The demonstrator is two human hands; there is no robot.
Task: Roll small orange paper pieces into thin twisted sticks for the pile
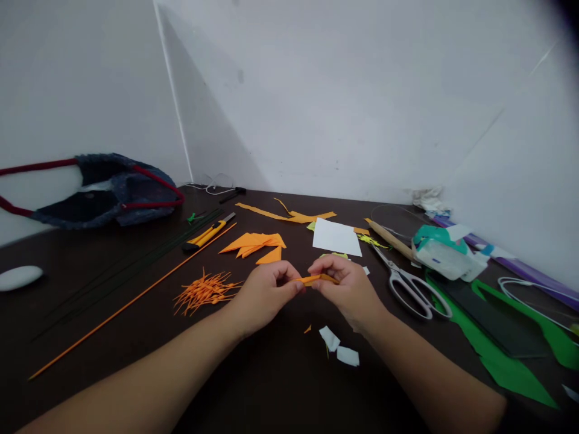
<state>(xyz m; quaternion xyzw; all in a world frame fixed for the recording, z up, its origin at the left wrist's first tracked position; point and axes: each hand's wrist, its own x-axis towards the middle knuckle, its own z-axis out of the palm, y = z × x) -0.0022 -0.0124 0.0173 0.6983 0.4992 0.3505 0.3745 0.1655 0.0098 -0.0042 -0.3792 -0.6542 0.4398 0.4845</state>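
Observation:
Between both hands, above the middle of the dark table, stretches a small folded or twisted strip of orange paper (313, 279). My left hand (266, 293) pinches its left end with thumb and forefinger. At the other end my right hand (346, 289) closes on it, and a tip of orange shows past the fingers. Left of my left hand lies a heap of thin twisted orange paper pieces (205, 292). Just beyond the hands are several cut orange paper pieces (256, 242). A white paper square (335, 236) rests past my right hand.
Scissors (409, 289) lie at the right, by green paper (502, 361) and a dark phone-like slab (493, 316). A yellow cutter (208, 234) and a long orange stick (136, 301) lie left. White scraps (347, 355) sit nearest me. A denim bag (108, 190) stands at far left.

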